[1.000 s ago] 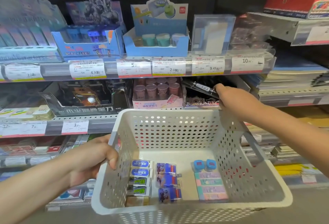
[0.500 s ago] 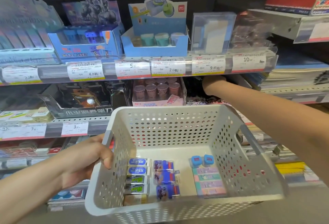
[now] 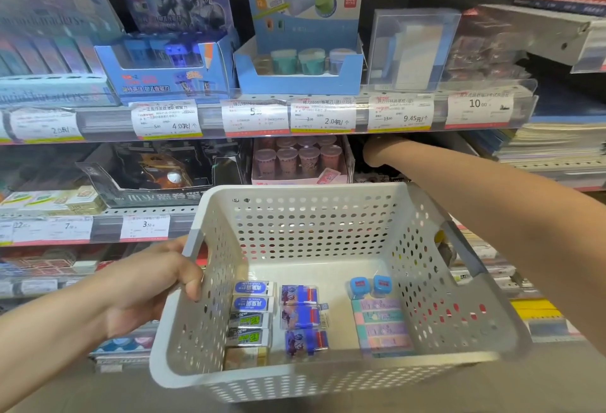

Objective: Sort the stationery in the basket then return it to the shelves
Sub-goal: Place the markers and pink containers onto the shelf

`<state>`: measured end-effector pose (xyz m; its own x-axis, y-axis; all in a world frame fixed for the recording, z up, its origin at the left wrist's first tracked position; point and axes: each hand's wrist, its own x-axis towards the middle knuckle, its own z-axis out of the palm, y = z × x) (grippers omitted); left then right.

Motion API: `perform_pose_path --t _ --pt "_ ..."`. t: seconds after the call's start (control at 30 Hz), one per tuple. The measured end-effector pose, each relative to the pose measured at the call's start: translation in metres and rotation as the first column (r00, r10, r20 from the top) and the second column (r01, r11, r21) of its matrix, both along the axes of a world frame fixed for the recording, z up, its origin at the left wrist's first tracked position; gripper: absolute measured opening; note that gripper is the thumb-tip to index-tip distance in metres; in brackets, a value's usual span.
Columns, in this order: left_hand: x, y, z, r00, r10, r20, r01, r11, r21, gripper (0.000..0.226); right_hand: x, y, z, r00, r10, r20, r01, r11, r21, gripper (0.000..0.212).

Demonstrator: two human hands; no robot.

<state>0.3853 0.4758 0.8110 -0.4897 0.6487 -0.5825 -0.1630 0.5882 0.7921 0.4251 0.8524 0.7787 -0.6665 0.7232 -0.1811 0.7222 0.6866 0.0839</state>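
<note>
Head view, store aisle, shelves across the upper half of the frame. Lower left: left hand (image 3: 154, 284) grips the left rim of the white perforated basket (image 3: 459, 330), fingers curled over the edge beside a grey handle. Basket sits at frame centre-bottom, held in the air in front of the shelves.

Basket floor, left to right: column of 5 small erasers (image 3: 251, 317), the top 2 with blue labels, the next 2 green and black, the lowest tan; then 3 purple-blue packets (image 3: 301, 317) stacked in a column; then 2 blue cube sharpeners (image 3: 370, 285) side by side above a stack of pastel erasers (image 3: 380, 327) in pink and green.

Middle shelf, centre: pink tray of cup-shaped items (image 3: 301, 160). Just right of it, the right forearm (image 3: 459, 179) reaches over the basket's far right corner into the dark shelf space under the price-tag strip (image 3: 328, 115). Right hand is hidden in there; cannot tell whether it holds anything.

Far right: stacked notebooks (image 3: 554, 147).
</note>
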Motion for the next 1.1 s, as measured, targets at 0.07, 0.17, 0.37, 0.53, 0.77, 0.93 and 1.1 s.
perform_pose_path --t 0.07,0.17,0.37,0.53,0.77,0.93,1.1 --pt "-0.002 -0.001 -0.001 1.000 0.011 0.003 -0.011 1.000 -0.007 0.064 -0.001 0.003 0.001 0.999 -0.014 -0.045 0.015 1.000 0.010 0.009" --pt "-0.003 -0.001 0.001 1.000 0.018 0.011 -0.018 1.000 -0.007 0.067 -0.002 0.008 0.000 0.990 -0.008 -0.143 0.015 0.999 0.042 0.022" --pt "-0.006 -0.001 -0.001 0.999 0.018 0.030 -0.018 1.000 0.006 0.066 -0.004 0.011 -0.012 0.984 -0.055 -0.169 0.054 0.998 -0.010 0.039" --pt "-0.003 -0.001 0.000 0.999 0.007 0.042 -0.008 1.000 0.020 0.063 -0.003 0.011 -0.008 0.984 -0.068 -0.164 0.054 0.995 -0.086 0.035" --pt "-0.001 0.001 0.003 0.999 0.009 0.037 -0.009 1.000 0.013 0.060 0.001 0.021 -0.012 0.907 -0.267 -0.326 0.112 0.899 -0.424 0.032" --pt "-0.001 0.001 0.002 0.999 0.019 0.036 -0.019 1.000 0.012 0.059 0.004 0.025 -0.010 0.896 -0.284 -0.340 0.096 0.873 -0.478 0.027" --pt "-0.001 -0.001 -0.002 0.999 0.029 0.012 -0.030 1.000 0.008 0.060 0.007 0.029 -0.012 0.903 -0.256 -0.344 0.077 0.887 -0.456 0.038"
